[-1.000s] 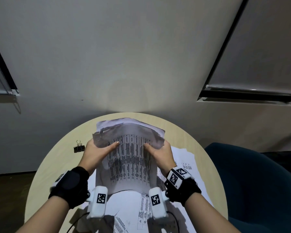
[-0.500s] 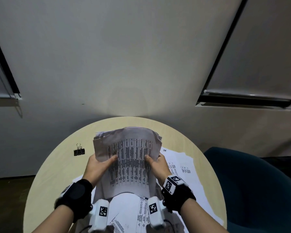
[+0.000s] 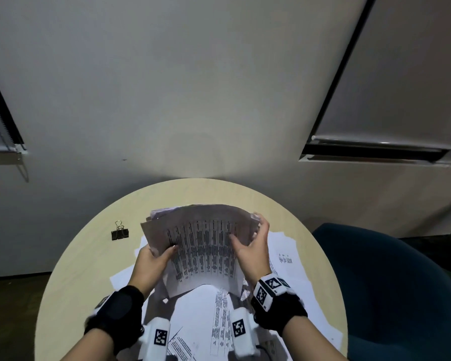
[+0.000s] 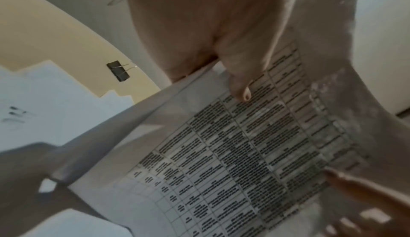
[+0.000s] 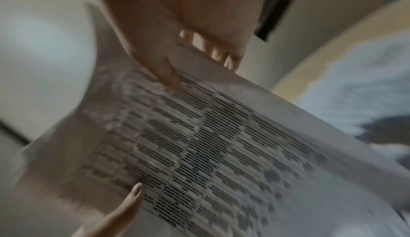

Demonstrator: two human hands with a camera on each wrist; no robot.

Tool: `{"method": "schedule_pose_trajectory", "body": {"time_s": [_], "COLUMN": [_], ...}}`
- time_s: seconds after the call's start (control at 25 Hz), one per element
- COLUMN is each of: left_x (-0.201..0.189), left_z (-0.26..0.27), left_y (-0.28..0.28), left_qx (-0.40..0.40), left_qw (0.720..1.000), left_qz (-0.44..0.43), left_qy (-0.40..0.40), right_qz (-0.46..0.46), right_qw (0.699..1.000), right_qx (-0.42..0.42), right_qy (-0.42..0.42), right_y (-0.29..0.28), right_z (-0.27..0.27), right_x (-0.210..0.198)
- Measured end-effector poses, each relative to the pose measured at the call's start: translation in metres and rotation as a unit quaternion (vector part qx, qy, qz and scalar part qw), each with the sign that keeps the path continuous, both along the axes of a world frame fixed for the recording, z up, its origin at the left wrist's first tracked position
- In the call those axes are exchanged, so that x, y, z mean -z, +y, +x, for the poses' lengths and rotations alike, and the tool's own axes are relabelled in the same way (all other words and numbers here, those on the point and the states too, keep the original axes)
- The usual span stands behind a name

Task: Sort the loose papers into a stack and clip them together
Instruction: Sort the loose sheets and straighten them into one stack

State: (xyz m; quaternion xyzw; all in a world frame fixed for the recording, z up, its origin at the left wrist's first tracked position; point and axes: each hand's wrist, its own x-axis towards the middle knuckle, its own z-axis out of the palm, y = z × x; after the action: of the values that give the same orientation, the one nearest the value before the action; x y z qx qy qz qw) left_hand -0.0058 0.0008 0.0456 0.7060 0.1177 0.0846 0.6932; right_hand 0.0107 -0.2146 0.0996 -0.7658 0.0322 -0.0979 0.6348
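A bundle of printed papers with a table on its top sheet stands tilted upright over the round table. My left hand grips its left edge, thumb on the front sheet. My right hand holds the right edge, thumb on the print and fingers curled behind the upper corner. The left wrist view shows the papers and my left hand pinching them; the right wrist view shows the papers blurred, with my right hand on them. A black binder clip lies left of the bundle.
More loose printed sheets are spread across the table under and to the right of the bundle, reaching its near edge. A dark blue chair stands to the right. A plain wall rises behind the table.
The bundle has dropped and tilted left. My right hand slid up to the upper right corner; my left hand moved down along the left edge.
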Motion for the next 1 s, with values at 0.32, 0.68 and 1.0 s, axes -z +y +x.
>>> {"method": "schedule_pose_trajectory", "body": {"time_s": [0.32,0.68,1.0], "left_x": [-0.043,0.001,0.017], "left_z": [0.015,-0.002,-0.007], "left_y": [-0.015,0.057,0.04], "left_qx": [-0.011,-0.155,-0.02], "left_qw": [0.951,0.977,0.999], "left_qz": [0.262,0.08,0.01], "left_qy": [-0.166,0.123,0.037], "right_qz": [-0.5,-0.125,0.03], "right_qw": [0.841,0.988,0.992], "right_qx": [-0.123,-0.053,0.003], "right_qy": [-0.167,-0.067,0.126], "right_y": [0.018,-0.035,-0.056], "right_z": [0.028,0.04,0.02], "right_x": [-0.082,-0.035,0.042]}}
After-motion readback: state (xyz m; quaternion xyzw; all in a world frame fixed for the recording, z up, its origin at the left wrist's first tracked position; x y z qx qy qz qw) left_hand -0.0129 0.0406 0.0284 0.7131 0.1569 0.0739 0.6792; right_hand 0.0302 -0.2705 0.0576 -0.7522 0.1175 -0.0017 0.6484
